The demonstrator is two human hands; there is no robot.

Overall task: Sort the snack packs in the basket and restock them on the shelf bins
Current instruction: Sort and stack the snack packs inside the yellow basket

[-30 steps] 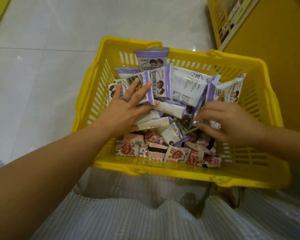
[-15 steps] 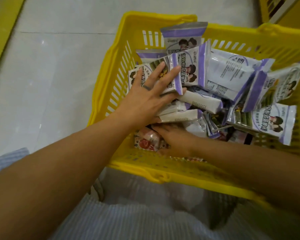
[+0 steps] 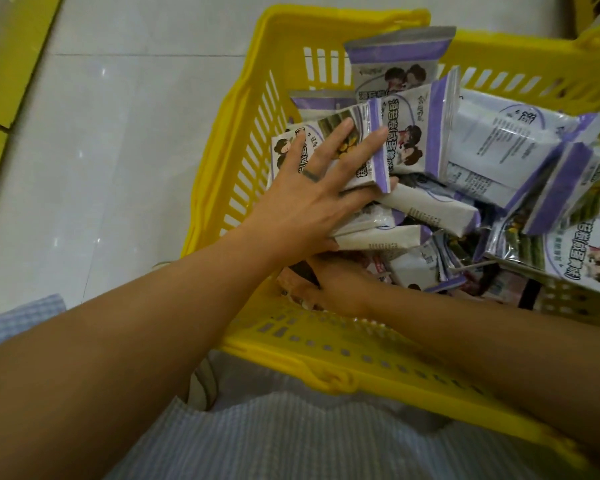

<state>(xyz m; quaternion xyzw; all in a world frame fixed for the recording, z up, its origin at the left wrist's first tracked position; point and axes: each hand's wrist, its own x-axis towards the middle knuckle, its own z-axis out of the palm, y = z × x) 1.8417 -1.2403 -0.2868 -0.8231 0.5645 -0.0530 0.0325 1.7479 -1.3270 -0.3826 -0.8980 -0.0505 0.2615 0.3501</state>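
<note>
Sorting is under way and nothing looks ready for the shelf yet. The purple-and-white snack packs lie heaped in the yellow basket. The left hand lies flat, its straight, spread fingers pressing a bunch of packs toward the basket's left wall. The right hand reaches beneath it into the near corner; its fingers are hidden, so I cannot tell whether they grasp anything. The next move probably calls for drawing one kind clear without toppling the held-back bunch.

The yellow basket is filled with purple-and-white snack packs, heaped against its far wall. Left of the basket, pale floor tiles are bordered by a yellow shelf base.
</note>
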